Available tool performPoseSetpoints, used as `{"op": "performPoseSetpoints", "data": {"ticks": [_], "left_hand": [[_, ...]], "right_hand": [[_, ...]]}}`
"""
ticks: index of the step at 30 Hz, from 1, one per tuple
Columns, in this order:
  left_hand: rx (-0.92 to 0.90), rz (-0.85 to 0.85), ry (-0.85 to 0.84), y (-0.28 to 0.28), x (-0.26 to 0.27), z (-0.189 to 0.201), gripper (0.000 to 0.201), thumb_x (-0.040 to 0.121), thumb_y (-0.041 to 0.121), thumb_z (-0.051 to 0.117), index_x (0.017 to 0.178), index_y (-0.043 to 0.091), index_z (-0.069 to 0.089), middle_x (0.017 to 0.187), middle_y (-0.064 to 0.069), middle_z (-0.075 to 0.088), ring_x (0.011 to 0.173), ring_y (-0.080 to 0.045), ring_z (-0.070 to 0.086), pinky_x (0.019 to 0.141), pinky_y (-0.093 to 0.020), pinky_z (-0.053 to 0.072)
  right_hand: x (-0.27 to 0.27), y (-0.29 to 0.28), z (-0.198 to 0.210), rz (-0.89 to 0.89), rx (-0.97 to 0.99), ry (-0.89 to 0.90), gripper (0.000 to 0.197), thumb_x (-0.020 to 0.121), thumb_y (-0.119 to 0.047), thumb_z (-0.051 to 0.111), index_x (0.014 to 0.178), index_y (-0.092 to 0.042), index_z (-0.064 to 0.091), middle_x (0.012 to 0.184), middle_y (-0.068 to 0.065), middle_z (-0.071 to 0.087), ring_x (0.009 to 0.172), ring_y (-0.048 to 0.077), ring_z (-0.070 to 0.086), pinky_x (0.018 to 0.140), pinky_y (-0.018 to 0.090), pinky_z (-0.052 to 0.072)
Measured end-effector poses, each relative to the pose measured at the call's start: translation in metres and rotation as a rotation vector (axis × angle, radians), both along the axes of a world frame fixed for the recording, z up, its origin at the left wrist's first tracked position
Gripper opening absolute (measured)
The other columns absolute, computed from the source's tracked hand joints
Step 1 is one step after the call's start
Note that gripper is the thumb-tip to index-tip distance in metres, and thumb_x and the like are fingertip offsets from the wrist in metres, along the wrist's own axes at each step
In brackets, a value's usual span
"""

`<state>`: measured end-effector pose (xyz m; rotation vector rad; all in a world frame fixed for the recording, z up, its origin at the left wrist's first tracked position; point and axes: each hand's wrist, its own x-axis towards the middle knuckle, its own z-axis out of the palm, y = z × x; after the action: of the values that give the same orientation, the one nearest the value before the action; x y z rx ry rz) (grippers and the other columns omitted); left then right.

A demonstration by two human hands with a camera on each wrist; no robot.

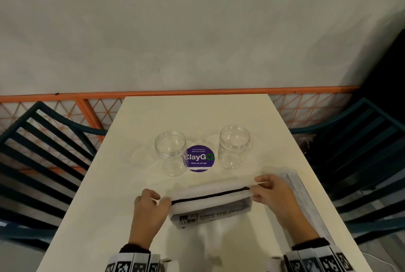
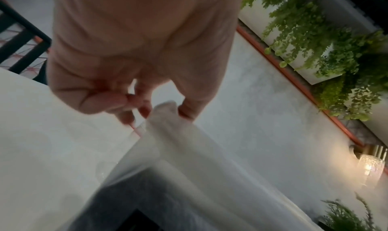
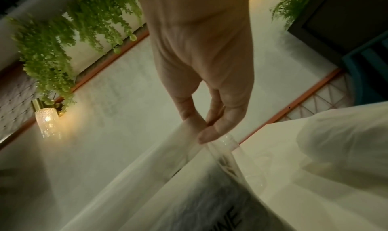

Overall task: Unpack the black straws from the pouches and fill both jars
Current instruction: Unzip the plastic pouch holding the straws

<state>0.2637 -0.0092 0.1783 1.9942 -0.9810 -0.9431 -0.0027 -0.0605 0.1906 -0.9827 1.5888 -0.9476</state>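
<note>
A frosted white pouch (image 1: 210, 204) with black print hangs above the near part of the table (image 1: 109, 206), held up by its top edge. A dark line of black straws (image 1: 210, 196) shows in its mouth. My left hand (image 1: 151, 202) pinches the pouch's left top corner (image 2: 166, 113). At the other end, my right hand (image 1: 266, 187) pinches the right top corner (image 3: 201, 135). Two clear jars stand upright and without lids further back: the left jar (image 1: 172, 151) and the right jar (image 1: 234, 145). A second pouch (image 1: 291, 184) lies on the table behind my right hand.
A round purple ClayGo sticker (image 1: 200, 158) sits on the table between the jars. Dark slatted chairs flank the table on the left (image 1: 43, 151) and right (image 1: 361, 151). An orange railing (image 1: 197, 92) and a grey wall lie beyond the far edge.
</note>
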Motion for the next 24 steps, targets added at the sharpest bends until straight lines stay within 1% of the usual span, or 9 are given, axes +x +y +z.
{"op": "performPoseSetpoints", "data": {"ticks": [4,8,12,16,17,19,21,22,24], "left_hand": [[-0.07,0.025,0.023,0.0,0.005,-0.001,0.01,0.082,0.018,0.061,0.075,0.011,0.06,0.079,-0.008,0.065,0.074,-0.023,0.058,0.066,-0.033,0.047],[-0.112,0.008,0.323,-0.001,0.001,0.004,0.011,0.083,0.014,0.064,0.079,0.006,0.071,0.08,-0.017,0.071,0.072,-0.025,0.061,0.068,-0.034,0.053],[-0.095,0.079,0.658,-0.003,0.006,0.008,0.011,0.086,0.007,0.058,0.095,0.009,0.053,0.075,-0.017,0.069,0.068,-0.025,0.06,0.066,-0.031,0.049],[-0.041,0.079,0.96,-0.003,0.023,0.0,0.015,0.086,0.004,0.054,0.08,0.015,0.045,0.066,-0.003,0.072,0.058,-0.016,0.065,0.062,-0.027,0.05],[-0.031,0.067,1.034,-0.002,0.025,-0.001,0.02,0.079,0.007,0.063,0.077,0.016,0.045,0.066,-0.001,0.072,0.057,-0.013,0.066,0.057,-0.025,0.053],[-0.007,0.043,1.125,-0.001,0.028,-0.004,0.051,0.045,0.015,0.089,0.076,0.015,0.049,0.067,0.001,0.07,0.054,-0.011,0.065,0.048,-0.023,0.053],[-0.001,0.037,1.164,-0.001,0.028,-0.006,0.071,0.02,0.019,0.094,0.078,0.015,0.053,0.065,0.002,0.068,0.05,-0.01,0.061,0.043,-0.02,0.048],[0.0,0.038,1.169,-0.001,0.027,-0.006,0.066,0.026,0.02,0.093,0.078,0.015,0.053,0.063,0.003,0.067,0.048,-0.009,0.059,0.042,-0.019,0.045],[-0.004,0.077,1.156,-0.002,0.022,-0.008,0.036,0.056,0.021,0.078,0.078,0.018,0.05,0.064,0.005,0.064,0.047,-0.007,0.057,0.043,-0.019,0.04]], "right_hand": [[0.002,0.002,-0.006,0.093,0.027,-0.03,0.014,0.078,-0.004,0.071,0.09,0.001,0.066,0.081,0.014,0.067,0.071,0.022,0.065,0.064,0.023,0.057],[0.011,0.009,-0.008,0.185,0.063,-0.109,0.011,0.085,-0.007,0.062,0.089,0.001,0.069,0.087,0.018,0.069,0.076,0.023,0.066,0.065,0.023,0.056],[0.001,0.003,-0.008,0.173,0.144,-0.138,0.01,0.085,-0.008,0.062,0.095,-0.008,0.06,0.073,0.006,0.059,0.061,0.014,0.051,0.05,0.019,0.038],[-0.019,-0.003,-0.014,0.106,0.354,-0.548,0.023,0.083,-0.004,0.062,0.076,-0.018,0.046,0.052,-0.004,0.041,0.038,0.007,0.034,0.035,0.018,0.028],[-0.023,-0.003,-0.013,0.115,0.399,-0.642,0.027,0.078,-0.005,0.068,0.072,-0.019,0.045,0.05,-0.004,0.039,0.036,0.007,0.033,0.034,0.018,0.029],[-0.026,-0.002,-0.01,0.177,0.433,-0.776,0.04,0.056,-0.008,0.086,0.066,-0.018,0.048,0.053,-0.004,0.037,0.036,0.007,0.034,0.035,0.02,0.032],[-0.028,0.0,-0.007,0.23,0.427,-0.831,0.049,0.038,-0.008,0.093,0.064,-0.014,0.052,0.056,-0.002,0.039,0.038,0.008,0.034,0.037,0.021,0.033],[-0.028,0.001,-0.008,0.239,0.425,-0.835,0.051,0.034,-0.007,0.093,0.064,-0.013,0.053,0.056,-0.001,0.041,0.039,0.009,0.035,0.037,0.021,0.034],[-0.027,0.002,-0.012,0.231,0.43,-0.832,0.056,0.031,-0.008,0.093,0.066,-0.012,0.05,0.055,0.0,0.043,0.039,0.009,0.035,0.038,0.022,0.035]]}}
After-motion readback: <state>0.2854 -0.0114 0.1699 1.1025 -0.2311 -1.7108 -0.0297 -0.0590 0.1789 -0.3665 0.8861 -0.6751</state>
